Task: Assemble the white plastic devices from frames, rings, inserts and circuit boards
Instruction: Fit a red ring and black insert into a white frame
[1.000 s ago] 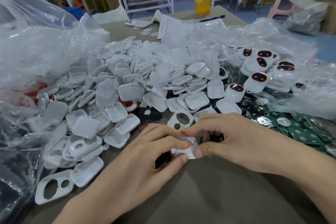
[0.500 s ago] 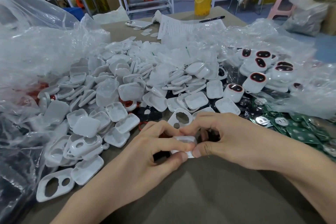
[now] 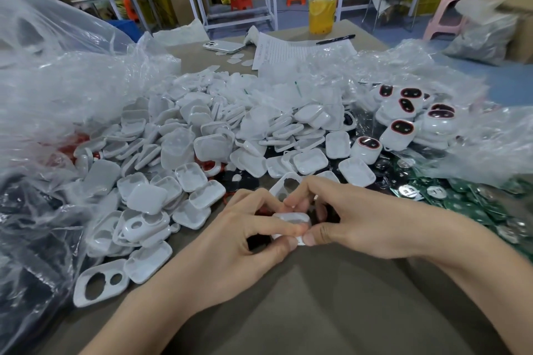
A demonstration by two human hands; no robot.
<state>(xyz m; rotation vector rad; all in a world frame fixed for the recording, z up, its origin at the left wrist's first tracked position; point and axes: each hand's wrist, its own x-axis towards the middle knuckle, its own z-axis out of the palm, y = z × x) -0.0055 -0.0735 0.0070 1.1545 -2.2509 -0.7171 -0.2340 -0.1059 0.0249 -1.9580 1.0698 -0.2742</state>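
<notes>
My left hand (image 3: 239, 242) and my right hand (image 3: 357, 219) meet over the brown table and both pinch one small white device shell (image 3: 291, 217), most of it hidden by my fingers. Behind them spreads a big heap of white plastic shells (image 3: 202, 135). A white frame with two holes (image 3: 99, 282) lies at the near left. Finished white devices with red-ringed dark faces (image 3: 401, 130) are piled at the right. Green circuit boards (image 3: 461, 202) lie right of my right hand. Red rings (image 3: 209, 166) show among the shells.
Crumpled clear plastic bags (image 3: 57, 89) rise on the left, and more clear plastic (image 3: 476, 135) covers the right. At the table's far end stand a cup of orange drink (image 3: 321, 8), a paper sheet (image 3: 291, 50), a pen (image 3: 336, 39) and a phone (image 3: 223, 46).
My fingers have shifted on the white shell, tilting it up a little between both hands. The hands stay in the same place on the table.
</notes>
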